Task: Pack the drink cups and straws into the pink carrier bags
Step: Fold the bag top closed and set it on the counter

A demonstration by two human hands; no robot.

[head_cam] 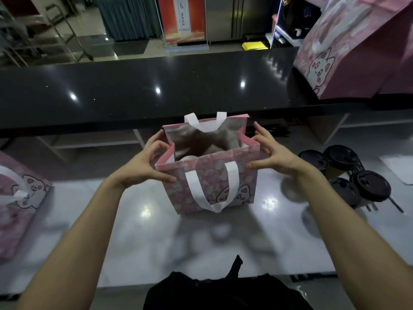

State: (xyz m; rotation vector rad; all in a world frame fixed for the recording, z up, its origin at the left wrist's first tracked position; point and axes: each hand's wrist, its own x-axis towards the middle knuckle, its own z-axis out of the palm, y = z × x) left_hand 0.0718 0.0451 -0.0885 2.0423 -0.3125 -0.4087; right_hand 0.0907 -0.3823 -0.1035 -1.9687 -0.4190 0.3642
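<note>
1. The pink bag (210, 186) stands upright in the middle of the pale desk (138, 242), mouth open, one white handle hanging down its near face and the other standing at the far rim. Something pale and rounded shows inside near the front wall; whether it is a cup cannot be told.
2. The left hand (143, 166) is at the bag's left rim, its fingers (159, 145) curled over the upper edge and the thumb against the near corner, so it appears to pinch the rim.
3. The right hand (271, 155) is at the right rim, fingers spread and only lightly bent; the thumb seems to touch the near right corner, but a firm hold cannot be confirmed.
4. Judging by this, the step in hand is spreading the bag's mouth square so it stands ready for loading.
5. Four dark-lidded cups (348, 173) wait in a cluster on the desk just right of the bag, with dark straws (395, 204) lying beside them.
6. The next move probably calls for the right hand to let go, reach to the nearest cup and lower it upright, while the left steadies the rim.
7. Another pink bag (20, 198) lies at the left edge, and a large one (357, 52) sits on the dark counter (156, 90) behind.
</note>
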